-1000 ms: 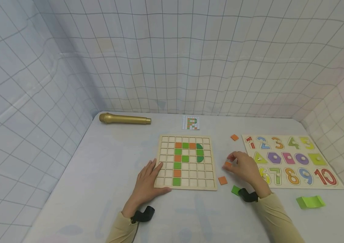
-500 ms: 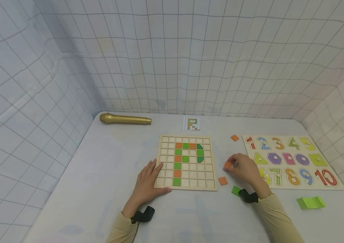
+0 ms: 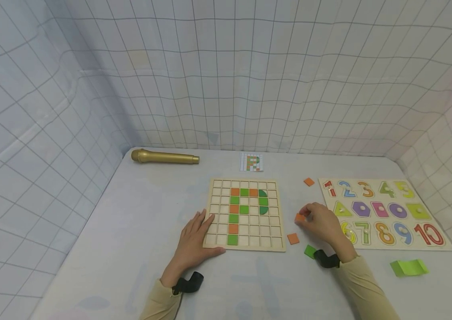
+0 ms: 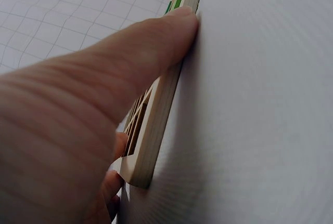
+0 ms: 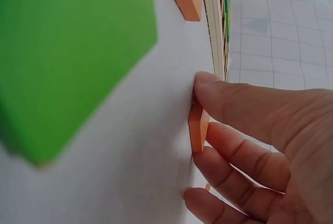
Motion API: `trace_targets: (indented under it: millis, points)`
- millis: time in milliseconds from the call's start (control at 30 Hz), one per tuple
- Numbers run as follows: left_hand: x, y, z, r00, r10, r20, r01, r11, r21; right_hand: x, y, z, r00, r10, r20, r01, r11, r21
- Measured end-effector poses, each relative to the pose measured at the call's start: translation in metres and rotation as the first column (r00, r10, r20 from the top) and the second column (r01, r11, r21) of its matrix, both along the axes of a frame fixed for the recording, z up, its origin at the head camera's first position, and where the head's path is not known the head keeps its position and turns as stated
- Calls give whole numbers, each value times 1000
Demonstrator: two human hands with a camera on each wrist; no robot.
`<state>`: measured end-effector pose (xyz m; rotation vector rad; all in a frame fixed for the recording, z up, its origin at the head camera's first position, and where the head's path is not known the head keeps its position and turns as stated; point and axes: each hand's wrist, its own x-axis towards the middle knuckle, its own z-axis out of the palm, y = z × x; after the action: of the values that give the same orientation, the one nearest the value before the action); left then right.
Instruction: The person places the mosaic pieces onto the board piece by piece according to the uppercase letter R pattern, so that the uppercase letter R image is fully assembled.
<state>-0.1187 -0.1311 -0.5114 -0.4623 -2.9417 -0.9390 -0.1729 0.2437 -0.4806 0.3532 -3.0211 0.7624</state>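
Observation:
In the head view my left hand [image 3: 193, 246] rests at the near left corner of a wooden grid board [image 3: 263, 241], fingers spread along its left edge and thumb on the front edge. Square orange and green tiles and dark green rounded ones form a P-like shape on the board. Right of the board, my right hand [image 3: 323, 226] pinches an orange square tile [image 3: 299, 217] between thumb and fingers. The right wrist view shows this tile [image 5: 197, 129] low at the table surface, partly hidden by the thumb.
Loose orange tiles [image 3: 293, 238] and a green tile [image 3: 310, 251] lie near my right hand. Beyond them are a number puzzle board [image 3: 374, 199] and a bright green block [image 3: 409, 267]. At the back are a pattern card [image 3: 251, 162] and a gold microphone [image 3: 165, 157].
My right hand has come slightly down and its fingers have closed in on the orange tile. My left hand has stayed at the board's corner.

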Motion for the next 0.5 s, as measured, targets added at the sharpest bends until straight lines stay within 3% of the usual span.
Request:
trace_targets:
  millis: [500]
  points:
    - [1,0,0,1000,-5,-15,5,1000,18,4,-2,3,999,-24,45,28,995,-92]
